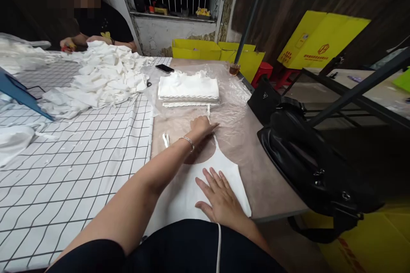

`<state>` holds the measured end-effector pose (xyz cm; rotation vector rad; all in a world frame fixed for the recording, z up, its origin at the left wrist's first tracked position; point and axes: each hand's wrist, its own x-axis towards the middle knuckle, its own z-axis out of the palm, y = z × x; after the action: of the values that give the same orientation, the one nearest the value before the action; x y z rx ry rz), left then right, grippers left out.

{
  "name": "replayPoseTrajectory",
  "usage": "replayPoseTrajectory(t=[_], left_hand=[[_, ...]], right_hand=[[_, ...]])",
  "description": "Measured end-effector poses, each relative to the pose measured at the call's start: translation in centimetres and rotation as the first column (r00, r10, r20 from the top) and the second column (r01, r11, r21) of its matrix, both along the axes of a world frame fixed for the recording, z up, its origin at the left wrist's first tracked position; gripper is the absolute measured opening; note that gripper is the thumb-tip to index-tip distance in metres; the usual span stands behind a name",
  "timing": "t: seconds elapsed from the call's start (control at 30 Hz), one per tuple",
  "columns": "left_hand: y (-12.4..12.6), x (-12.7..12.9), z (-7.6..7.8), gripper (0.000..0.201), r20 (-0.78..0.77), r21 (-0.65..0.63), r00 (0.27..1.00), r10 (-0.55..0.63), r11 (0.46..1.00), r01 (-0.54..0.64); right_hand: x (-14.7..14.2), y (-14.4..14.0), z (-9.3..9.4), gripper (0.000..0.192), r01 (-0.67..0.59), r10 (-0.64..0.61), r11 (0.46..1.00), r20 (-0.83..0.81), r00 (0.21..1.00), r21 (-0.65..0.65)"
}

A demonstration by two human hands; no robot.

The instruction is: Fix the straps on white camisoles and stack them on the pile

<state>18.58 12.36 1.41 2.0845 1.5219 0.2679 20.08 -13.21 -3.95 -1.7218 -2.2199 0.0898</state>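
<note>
The person's left arm stretches far forward, bare to above the elbow, crossing from the lower left toward the middle. A thin bracelet (188,141) circles the wrist. The left hand (201,126) lies palm down at full reach, its fingers (214,126) drawn close together and pointing to the right; whether they pinch anything is hard to tell from here. The right hand (221,199) rests close to the body, palm flat, fingers (211,177) spread and pointing forward, thumb out to the left. Its wrist bends slightly, the forearm short and mostly out of sight.
</note>
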Motion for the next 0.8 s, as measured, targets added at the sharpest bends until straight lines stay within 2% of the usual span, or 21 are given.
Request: replayPoseTrajectory(t=[0.17, 0.23, 0.37, 0.5, 0.67, 0.8], left_hand=[[2.2, 2.8, -0.7, 0.025, 0.049, -0.055, 0.997, 0.055, 0.997, -0.052], [3.0, 3.1, -0.7, 0.028, 0.087, -0.057, 0.992, 0.087, 0.995, -0.082], [3.6, 3.4, -0.7, 0.046, 0.134, -0.023, 0.976, 0.173, 0.985, -0.171], [4.1, 3.6, -0.3, 0.032, 0.202, -0.088, 0.953, 0.225, 0.973, -0.211], [5.1, 3.6, 1.9, 0.018, 0.434, -0.152, 0.876, 0.210, 0.976, -0.158], [3.8, 2.2, 4.7, 0.016, 0.632, -0.117, 0.767, 0.111, 0.992, -0.047]], right_hand=[[0.2, 0.2, -1.4, 0.062, -0.035, 0.034, 0.999, -0.016, 0.999, -0.012], [0.1, 0.2, -1.5, 0.063, -0.039, 0.038, 0.999, -0.031, 0.999, -0.027], [-0.1, 0.3, -1.1, 0.062, -0.043, 0.041, 0.998, -0.035, 0.999, -0.038], [-0.1, 0.6, -0.9, 0.062, -0.042, 0.042, 0.998, -0.020, 0.999, -0.043], [-0.2, 0.6, -0.6, 0.062, -0.038, 0.037, 0.998, -0.022, 0.999, -0.053], [-0.2, 0.3, -0.4, 0.058, -0.041, 0.035, 0.997, -0.108, 0.994, -0.058]])
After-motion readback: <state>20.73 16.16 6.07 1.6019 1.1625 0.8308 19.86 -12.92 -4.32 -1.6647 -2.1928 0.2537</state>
